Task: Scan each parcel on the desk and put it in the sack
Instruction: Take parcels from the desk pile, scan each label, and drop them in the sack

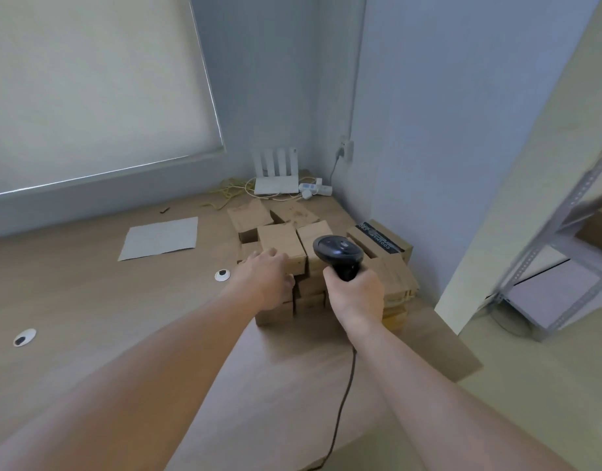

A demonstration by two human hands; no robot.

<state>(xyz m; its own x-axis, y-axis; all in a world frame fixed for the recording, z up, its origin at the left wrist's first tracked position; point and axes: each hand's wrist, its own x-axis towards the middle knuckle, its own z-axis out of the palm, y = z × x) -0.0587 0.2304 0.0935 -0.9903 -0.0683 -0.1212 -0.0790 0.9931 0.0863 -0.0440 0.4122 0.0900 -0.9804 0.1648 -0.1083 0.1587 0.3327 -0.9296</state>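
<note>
We found the parcels (313,263) stacked in a brown cardboard pile near the desk's (88,294) right edge, by the wall corner. Our left hand (267,278) lay against the near-left box at the top of the pile, fingers bent over its edge; whether it truly gripped, we could not tell. Our right hand (355,294) was wrapped round the handle of the black scanner (338,254), its head above the pile, its cable (343,402) trailing toward us. Behind stood a white router (275,175); a grey sheet (160,237) lay to the left.
</note>
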